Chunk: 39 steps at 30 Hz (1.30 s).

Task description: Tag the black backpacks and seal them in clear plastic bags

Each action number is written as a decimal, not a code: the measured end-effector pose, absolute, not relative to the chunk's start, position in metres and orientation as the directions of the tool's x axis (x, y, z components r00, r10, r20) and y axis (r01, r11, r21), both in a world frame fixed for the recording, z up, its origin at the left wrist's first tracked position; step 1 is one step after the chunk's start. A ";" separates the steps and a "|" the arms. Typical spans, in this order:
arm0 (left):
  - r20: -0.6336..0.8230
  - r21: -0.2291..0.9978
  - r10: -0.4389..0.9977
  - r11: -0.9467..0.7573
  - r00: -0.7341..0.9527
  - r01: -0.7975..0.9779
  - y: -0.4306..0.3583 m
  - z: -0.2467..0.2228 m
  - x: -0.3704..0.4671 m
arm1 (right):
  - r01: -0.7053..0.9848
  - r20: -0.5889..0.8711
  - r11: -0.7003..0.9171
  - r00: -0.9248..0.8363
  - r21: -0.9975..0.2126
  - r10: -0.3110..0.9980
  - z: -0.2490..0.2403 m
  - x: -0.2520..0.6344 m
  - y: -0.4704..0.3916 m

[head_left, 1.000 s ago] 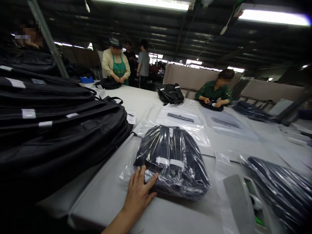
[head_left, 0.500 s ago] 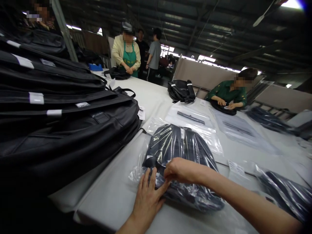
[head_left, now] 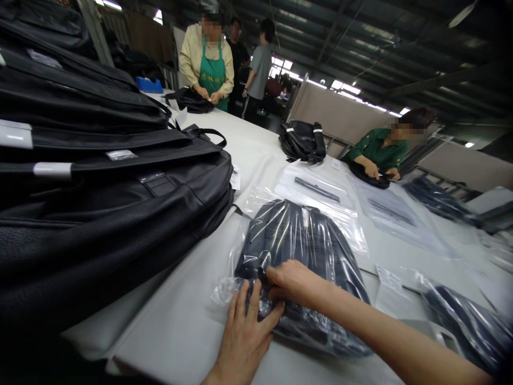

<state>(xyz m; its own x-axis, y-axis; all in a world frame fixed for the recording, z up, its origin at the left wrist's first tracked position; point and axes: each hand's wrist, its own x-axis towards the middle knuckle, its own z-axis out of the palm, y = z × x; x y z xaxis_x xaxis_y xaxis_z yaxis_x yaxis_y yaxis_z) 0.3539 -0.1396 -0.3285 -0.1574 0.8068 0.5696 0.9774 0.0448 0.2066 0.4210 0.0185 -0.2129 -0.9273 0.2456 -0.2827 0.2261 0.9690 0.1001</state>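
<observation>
One spread left hand (head_left: pixel 246 334) and curled right hand (head_left: pixel 290 280), grip unclear, touch bagged backpack (head_left: pixel 294 240) near table edge (head_left: pixel 160 307).

The wrapped backpack (head_left: pixel 336 256) is dark navy, nearly black, under clear plastic streaked with white glints; the wrapped bag (head_left: pixel 460 315) at right matches it. The stacked bags (head_left: pixel 160 214) at left are plain black, with white bands (head_left: pixel 53 170). The worktop (head_left: pixel 160 331) is off-white. A dark grey strip (head_left: pixel 316 189) shows against milky, translucent plastic (head_left: pixel 348 214). The label (head_left: pixel 388 278) is white with dark markings. At far left, the box (head_left: pixel 149 85) is bright blue, and one person wears a pale yellow top (head_left: pixel 190 56) and a green apron (head_left: pixel 212 72) with yellowish lettering. Beyond, a grey shirt (head_left: pixel 261 69) tops dark trousers (head_left: pixel 252 107) with a white side stripe. At far right, the dark green top (head_left: pixel 379 147) has small yellowish spots. The partition (head_left: pixel 332 109) is dull beige.
</observation>
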 end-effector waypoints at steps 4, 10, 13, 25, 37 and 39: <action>0.573 0.211 0.805 0.035 -0.153 0.977 -0.139 -0.330 0.353 | 0.450 -0.148 0.889 -0.888 -0.087 0.435 -0.228 0.426 0.045; 0.581 0.219 0.803 0.003 -0.133 0.976 -0.136 -0.331 0.351 | 0.532 -0.185 0.706 -0.840 -0.467 0.511 -0.239 0.435 0.076; 0.543 0.222 0.835 -0.042 -0.088 0.974 -0.140 -0.324 0.345 | 0.524 -0.123 0.687 -0.831 -0.504 0.543 -0.229 0.448 0.073; 0.525 0.169 0.842 0.043 -0.127 0.985 -0.145 -0.312 0.286 | 0.298 0.248 0.918 -0.898 -0.263 0.363 -0.250 0.496 -0.040; -0.011 0.967 0.815 0.155 -0.580 0.200 -0.128 -0.300 0.229 | 0.617 0.376 0.487 -0.312 -0.618 0.872 -0.218 0.587 0.005; -0.119 0.977 0.837 0.194 -0.534 0.088 -0.112 -0.289 0.234 | 0.701 0.424 0.492 -0.290 -0.515 0.858 -0.236 0.603 0.013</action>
